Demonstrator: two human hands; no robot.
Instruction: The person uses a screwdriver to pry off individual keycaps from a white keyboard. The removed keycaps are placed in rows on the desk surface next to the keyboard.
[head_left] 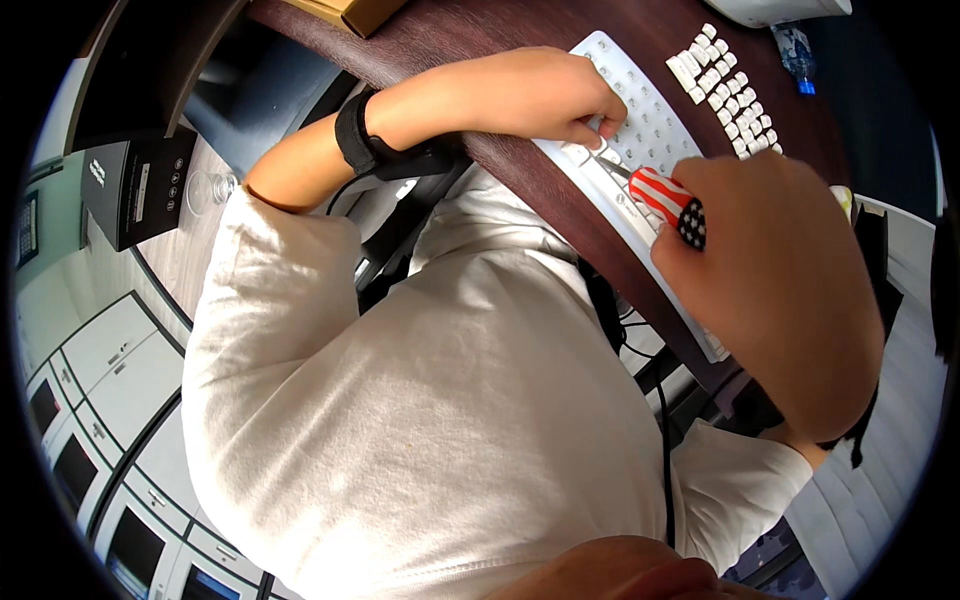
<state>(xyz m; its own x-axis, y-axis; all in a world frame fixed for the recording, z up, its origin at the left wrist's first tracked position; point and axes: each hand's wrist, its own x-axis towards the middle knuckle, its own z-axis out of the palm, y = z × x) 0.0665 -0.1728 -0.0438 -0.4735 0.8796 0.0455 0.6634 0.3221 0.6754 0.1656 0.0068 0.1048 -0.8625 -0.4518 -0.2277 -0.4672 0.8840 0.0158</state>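
Observation:
A white keyboard (660,135) lies on the desk, most of its upper rows bare of keycaps, with bare switches showing. White keycaps remain along its near edge. My right hand (780,270) grips a screwdriver (655,190) by its handle, patterned in red and white stripes and white stars on dark blue. Its metal blade points toward the keycaps (580,153) at the keyboard's near left corner. My left hand (555,95) rests over the keyboard's left end, fingers curled and fingertips down by those keycaps. Whatever is between them, if anything, is hidden.
Loose white keycaps (725,85) lie in rows on the dark red desk (450,35) beyond the keyboard. A plastic bottle (795,60) with a blue cap lies at the far right. A cardboard box (350,12) sits at the far left. Black cables (662,430) hang below the desk edge.

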